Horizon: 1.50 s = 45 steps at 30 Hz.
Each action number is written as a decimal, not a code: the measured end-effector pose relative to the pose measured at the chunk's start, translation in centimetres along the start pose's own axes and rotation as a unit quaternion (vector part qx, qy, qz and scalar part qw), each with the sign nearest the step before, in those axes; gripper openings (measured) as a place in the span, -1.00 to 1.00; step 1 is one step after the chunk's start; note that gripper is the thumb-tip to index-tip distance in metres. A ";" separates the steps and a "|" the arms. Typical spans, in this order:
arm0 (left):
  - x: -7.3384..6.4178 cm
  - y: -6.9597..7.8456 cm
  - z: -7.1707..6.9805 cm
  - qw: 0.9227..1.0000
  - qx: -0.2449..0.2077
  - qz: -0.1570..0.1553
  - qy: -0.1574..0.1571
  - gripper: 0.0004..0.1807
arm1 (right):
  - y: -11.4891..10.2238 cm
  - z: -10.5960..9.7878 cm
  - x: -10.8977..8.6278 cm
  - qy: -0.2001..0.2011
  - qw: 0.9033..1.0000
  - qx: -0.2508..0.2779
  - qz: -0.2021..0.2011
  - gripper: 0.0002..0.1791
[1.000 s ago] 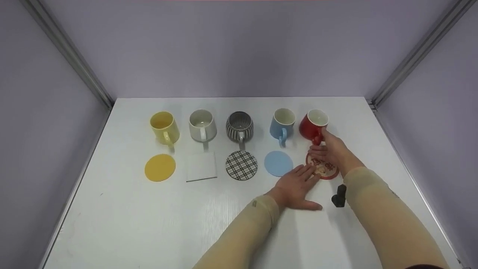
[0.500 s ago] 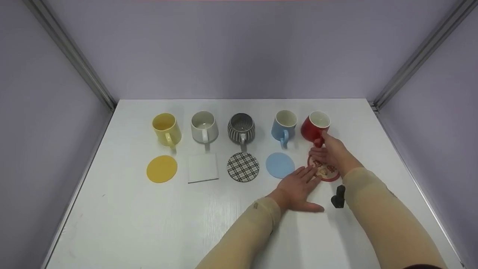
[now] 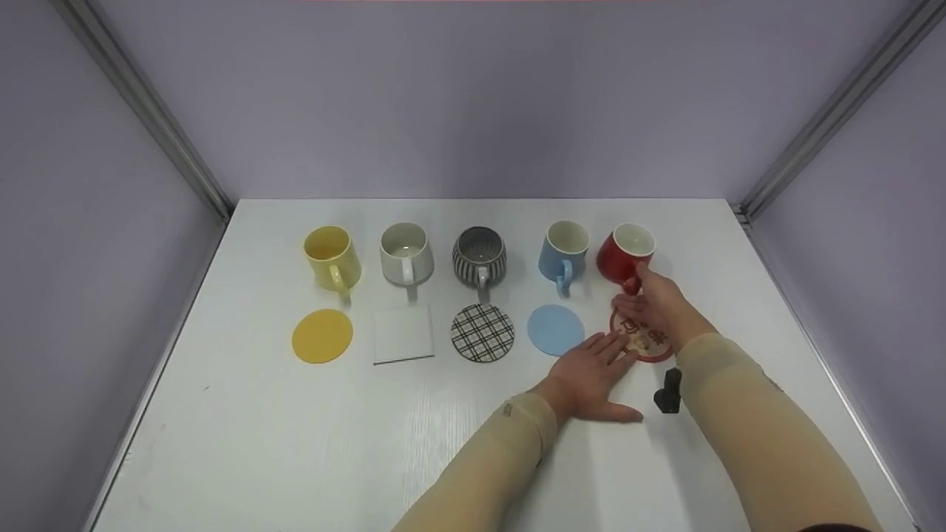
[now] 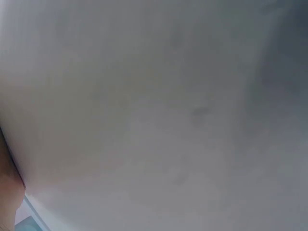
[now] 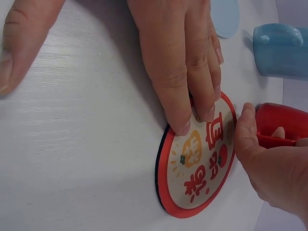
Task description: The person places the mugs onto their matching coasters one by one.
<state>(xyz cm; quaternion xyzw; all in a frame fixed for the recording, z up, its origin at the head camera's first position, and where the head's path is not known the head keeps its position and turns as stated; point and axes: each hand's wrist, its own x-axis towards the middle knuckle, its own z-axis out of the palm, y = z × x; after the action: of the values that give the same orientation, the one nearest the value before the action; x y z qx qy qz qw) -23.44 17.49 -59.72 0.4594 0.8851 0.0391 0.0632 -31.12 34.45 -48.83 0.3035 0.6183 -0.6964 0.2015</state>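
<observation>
My right hand (image 3: 661, 303) grips the handle of a red mug (image 3: 616, 258) that stands at the right end of a row of mugs. Just in front of that mug lies a round red-rimmed coaster (image 5: 183, 202) printed with red characters. My left hand (image 3: 591, 377) lies flat with its thumb spread out, and its fingertips press on the coaster's left edge. In the right wrist view, the left fingers (image 5: 168, 86) overlap the coaster's rim. The left wrist view shows mostly blurred white tabletop, with a sliver of skin at its left edge.
Left of the red mug stand a light blue mug (image 3: 559, 258), a grey striped mug (image 3: 473, 266), a white mug (image 3: 395, 262) and a yellow mug (image 3: 325, 264). Before them lie a blue coaster (image 3: 556, 330), a plaid coaster (image 3: 482, 333), a white square coaster (image 3: 403, 335) and a yellow coaster (image 3: 322, 336).
The whole head view has shifted slightly downward. Both hands, the red mug and the coasters keep their places relative to one another.
</observation>
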 end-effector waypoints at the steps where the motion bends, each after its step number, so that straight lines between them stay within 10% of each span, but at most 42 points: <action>1: 0.0 0.0 0.1 1.000 -0.001 0.001 0.000 0.22 | 0.0 0.0 0.0 0.002 1.000 0.001 0.001 -0.23; 17: 0.1 0.1 0.1 1.000 0.006 -0.002 -0.005 0.22 | 0.1 0.6 0.4 0.022 0.999 0.039 -0.018 -0.52; 45: 0.1 0.1 0.2 1.000 0.001 -0.004 0.000 0.24 | 0.0 0.2 -1.2 0.024 0.996 -0.026 -0.081 -0.40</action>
<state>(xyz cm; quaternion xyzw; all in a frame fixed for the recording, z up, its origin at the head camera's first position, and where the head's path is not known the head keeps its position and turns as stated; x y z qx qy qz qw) -23.45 17.64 -59.94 0.4558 0.8871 0.0381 0.0624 -30.28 34.18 -48.06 0.2639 0.6635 -0.6865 0.1372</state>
